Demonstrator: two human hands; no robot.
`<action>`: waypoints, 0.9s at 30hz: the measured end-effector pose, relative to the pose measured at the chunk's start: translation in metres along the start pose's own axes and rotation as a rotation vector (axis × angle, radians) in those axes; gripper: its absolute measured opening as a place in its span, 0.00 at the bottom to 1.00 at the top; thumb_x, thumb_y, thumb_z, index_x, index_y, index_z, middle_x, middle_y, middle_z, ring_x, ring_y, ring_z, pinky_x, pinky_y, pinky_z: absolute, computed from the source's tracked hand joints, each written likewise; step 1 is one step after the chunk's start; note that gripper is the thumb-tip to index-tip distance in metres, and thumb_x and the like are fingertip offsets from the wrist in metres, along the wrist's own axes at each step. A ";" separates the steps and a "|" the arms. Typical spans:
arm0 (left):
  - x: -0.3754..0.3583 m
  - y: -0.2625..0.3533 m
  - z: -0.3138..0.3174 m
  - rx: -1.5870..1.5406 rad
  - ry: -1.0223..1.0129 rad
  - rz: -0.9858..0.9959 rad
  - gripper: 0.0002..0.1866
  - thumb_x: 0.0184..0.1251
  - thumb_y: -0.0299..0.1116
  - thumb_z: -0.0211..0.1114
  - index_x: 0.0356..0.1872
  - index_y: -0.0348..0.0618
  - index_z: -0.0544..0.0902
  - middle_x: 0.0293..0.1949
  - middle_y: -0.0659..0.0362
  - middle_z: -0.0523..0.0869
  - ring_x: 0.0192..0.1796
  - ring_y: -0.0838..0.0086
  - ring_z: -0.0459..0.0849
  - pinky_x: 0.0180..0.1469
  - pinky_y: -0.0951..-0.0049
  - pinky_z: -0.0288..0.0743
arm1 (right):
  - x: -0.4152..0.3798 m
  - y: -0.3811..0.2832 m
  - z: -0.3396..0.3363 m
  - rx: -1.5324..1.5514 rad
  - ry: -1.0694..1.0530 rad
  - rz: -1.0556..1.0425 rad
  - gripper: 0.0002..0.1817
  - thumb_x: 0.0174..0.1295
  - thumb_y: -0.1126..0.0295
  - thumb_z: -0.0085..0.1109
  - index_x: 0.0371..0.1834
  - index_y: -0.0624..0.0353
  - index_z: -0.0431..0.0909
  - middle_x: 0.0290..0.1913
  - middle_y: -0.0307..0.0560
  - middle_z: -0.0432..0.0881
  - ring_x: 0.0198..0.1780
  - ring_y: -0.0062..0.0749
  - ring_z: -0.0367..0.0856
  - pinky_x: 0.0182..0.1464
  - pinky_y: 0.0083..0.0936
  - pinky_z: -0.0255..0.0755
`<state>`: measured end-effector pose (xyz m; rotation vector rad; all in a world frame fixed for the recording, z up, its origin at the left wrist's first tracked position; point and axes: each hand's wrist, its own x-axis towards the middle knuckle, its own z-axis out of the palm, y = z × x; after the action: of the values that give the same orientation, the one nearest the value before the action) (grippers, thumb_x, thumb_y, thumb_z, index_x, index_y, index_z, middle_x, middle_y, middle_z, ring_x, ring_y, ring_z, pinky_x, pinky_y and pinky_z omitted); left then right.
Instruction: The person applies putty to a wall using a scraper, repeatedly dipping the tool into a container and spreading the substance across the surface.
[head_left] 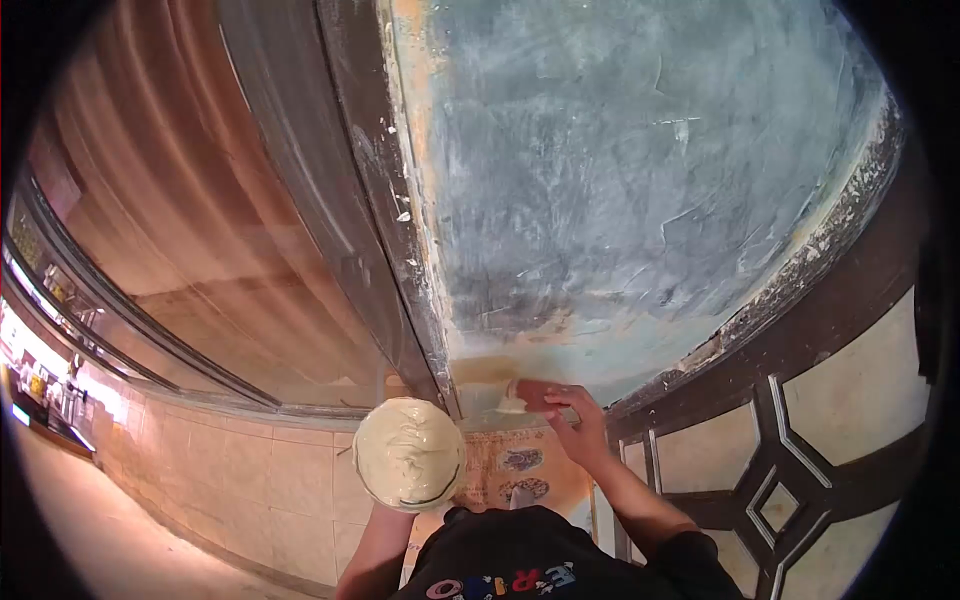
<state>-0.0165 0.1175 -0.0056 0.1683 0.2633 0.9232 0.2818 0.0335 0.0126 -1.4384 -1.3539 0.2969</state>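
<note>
Against lower wall (640, 180), right hand (578, 425), fingers (568, 398) closed round putty knife (520, 397), blade pressed to blue-grey plaster near dark frame (395, 260). Left hand (385, 510) under round board (409, 453) heaped with pale putty, grip hidden, cannot tell.

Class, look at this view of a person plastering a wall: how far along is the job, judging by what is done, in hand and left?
Done: most of the wall carries a blue-grey skim coat. In hand: the right hand presses a trowel to the wall's lower edge, while the left arm holds up a round board of putty. Left: orange-brown patches along the left edge and bottom look bare.
</note>
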 end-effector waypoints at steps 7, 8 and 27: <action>-0.019 -0.005 0.011 0.150 0.092 0.055 0.33 0.75 0.60 0.41 0.71 0.50 0.65 0.68 0.54 0.73 0.67 0.58 0.74 0.67 0.48 0.69 | -0.053 0.049 0.051 0.642 0.129 1.022 0.13 0.75 0.55 0.47 0.47 0.52 0.70 0.35 0.41 0.81 0.23 0.26 0.80 0.25 0.25 0.75; -0.021 -0.006 0.008 0.156 0.091 0.047 0.33 0.75 0.60 0.41 0.71 0.50 0.65 0.68 0.54 0.73 0.67 0.58 0.74 0.67 0.48 0.69 | -0.057 0.053 0.057 0.669 0.131 1.156 0.13 0.75 0.54 0.46 0.48 0.51 0.68 0.34 0.42 0.80 0.23 0.28 0.80 0.25 0.26 0.75; -0.044 -0.006 -0.003 0.388 -0.067 0.121 0.34 0.74 0.58 0.45 0.72 0.47 0.62 0.69 0.52 0.70 0.68 0.57 0.72 0.70 0.48 0.66 | -0.065 0.102 0.136 0.887 0.231 1.198 0.18 0.72 0.52 0.52 0.53 0.52 0.66 0.34 0.46 0.81 0.22 0.32 0.81 0.25 0.27 0.78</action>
<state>-0.0381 0.0790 -0.0029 0.5774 0.3718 0.9773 0.2130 0.0738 -0.1506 -1.2515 0.0478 1.2631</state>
